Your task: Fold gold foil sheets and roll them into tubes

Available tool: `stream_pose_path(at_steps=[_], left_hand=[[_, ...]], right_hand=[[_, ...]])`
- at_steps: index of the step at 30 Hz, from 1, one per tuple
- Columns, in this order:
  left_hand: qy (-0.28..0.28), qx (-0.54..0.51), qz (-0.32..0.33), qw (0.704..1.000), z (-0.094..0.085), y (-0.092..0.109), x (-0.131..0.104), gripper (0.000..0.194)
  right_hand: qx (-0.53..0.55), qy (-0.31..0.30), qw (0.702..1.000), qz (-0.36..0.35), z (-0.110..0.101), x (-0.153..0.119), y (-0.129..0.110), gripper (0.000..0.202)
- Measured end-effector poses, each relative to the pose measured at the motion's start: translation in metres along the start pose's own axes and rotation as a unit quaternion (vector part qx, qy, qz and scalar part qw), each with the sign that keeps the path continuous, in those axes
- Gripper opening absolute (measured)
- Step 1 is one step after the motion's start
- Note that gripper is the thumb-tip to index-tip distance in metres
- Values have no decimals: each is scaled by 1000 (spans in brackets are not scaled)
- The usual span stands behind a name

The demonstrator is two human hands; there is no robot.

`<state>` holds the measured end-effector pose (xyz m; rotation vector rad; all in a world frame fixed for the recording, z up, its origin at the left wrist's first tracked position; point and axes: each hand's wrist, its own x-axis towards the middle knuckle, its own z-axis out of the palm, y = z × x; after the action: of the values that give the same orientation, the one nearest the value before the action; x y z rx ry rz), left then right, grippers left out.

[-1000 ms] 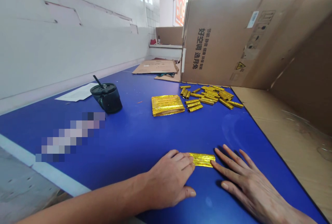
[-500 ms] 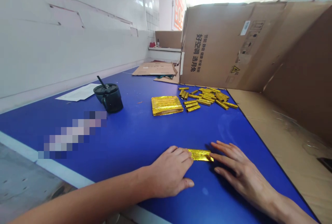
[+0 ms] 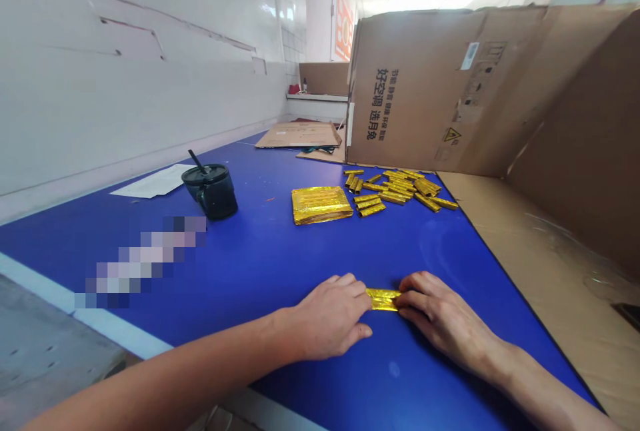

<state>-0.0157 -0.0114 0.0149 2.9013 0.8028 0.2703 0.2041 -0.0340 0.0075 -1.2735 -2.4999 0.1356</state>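
Observation:
A gold foil strip [image 3: 384, 299] lies flat on the blue table between my two hands. My left hand [image 3: 336, 318] rests on its left end, fingers pressed together over the foil. The fingers of my right hand [image 3: 434, 308] are curled and bunched on the right end. Both ends of the strip are hidden under my fingers. Farther back sits a flat stack of gold foil sheets [image 3: 321, 205]. To the right of this stack, several folded gold pieces [image 3: 397, 186] lie in a loose pile.
A dark lidded cup [image 3: 210, 192] with a straw stands at the left, by a white paper [image 3: 153, 182]. A large cardboard box [image 3: 425, 91] stands behind the gold pieces, and flat cardboard [image 3: 297, 134] lies at the back.
My right hand has moved left onto the foil strip, and its spread fingers have closed together on the right end. My left hand has shifted only slightly.

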Motion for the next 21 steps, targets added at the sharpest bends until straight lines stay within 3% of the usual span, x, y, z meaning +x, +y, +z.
stream_pose_path(at_steps=[13, 21], left_hand=[[28, 91, 64, 993, 14, -9, 10, 15], [54, -2, -22, 998, 12, -8, 18, 18]], right_hand=[[-58, 21, 997, -50, 0, 3, -1, 25], [-23, -32, 999, 35, -2, 12, 3, 22]])
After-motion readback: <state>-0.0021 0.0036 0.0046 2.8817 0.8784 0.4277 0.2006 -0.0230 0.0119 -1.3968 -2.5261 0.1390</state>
